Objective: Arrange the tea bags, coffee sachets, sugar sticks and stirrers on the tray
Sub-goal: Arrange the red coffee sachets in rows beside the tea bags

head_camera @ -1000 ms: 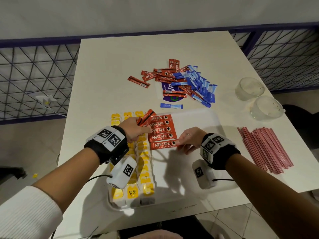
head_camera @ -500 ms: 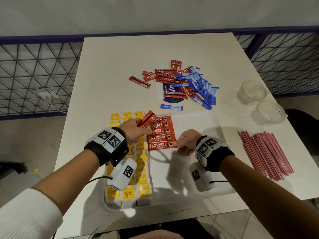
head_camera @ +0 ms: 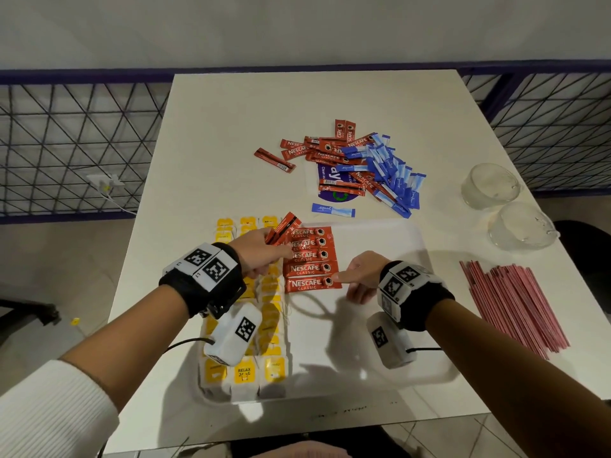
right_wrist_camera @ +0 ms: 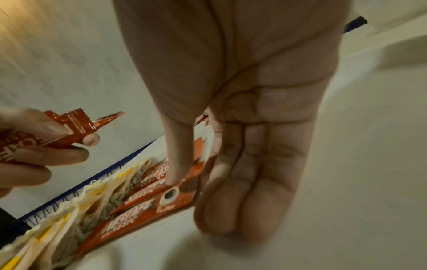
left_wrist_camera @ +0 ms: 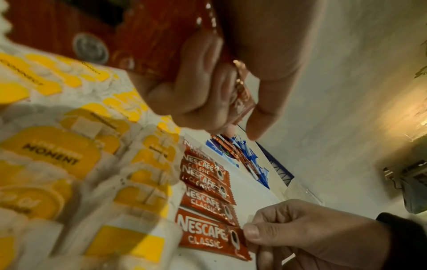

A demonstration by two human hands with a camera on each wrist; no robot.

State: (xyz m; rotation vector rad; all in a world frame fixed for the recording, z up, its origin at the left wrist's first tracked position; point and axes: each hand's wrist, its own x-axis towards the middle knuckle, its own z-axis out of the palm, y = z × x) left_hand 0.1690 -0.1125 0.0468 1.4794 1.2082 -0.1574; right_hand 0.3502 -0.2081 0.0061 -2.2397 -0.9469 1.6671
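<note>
A white tray (head_camera: pixel 363 328) lies in front of me. Yellow tea bags (head_camera: pixel 244 373) fill its left side in columns. Beside them, several red coffee sachets (head_camera: pixel 307 256) lie in a neat column. My left hand (head_camera: pixel 281 249) hovers over the tea bags and grips a bundle of red sachets (head_camera: pixel 284 228), which shows close up in the left wrist view (left_wrist_camera: pixel 143 36). My right hand (head_camera: pixel 350 282) rests on the tray. Its thumb (right_wrist_camera: pixel 177 164) presses the right end of the lowest sachet (head_camera: pixel 307 284), and its straight fingers butt against that end.
Beyond the tray lies a loose pile of red sachets (head_camera: pixel 330 153) and blue sugar sticks (head_camera: pixel 393 166). One blue stick (head_camera: pixel 332 210) lies apart. Pink stirrers (head_camera: pixel 515 305) lie right of the tray. Two glass cups (head_camera: pixel 491 188) (head_camera: pixel 520 224) stand at the far right.
My right hand has shifted a little along the lowest sachet's right end, and the thumb now lies on it. The left hand has kept its bundle almost still.
</note>
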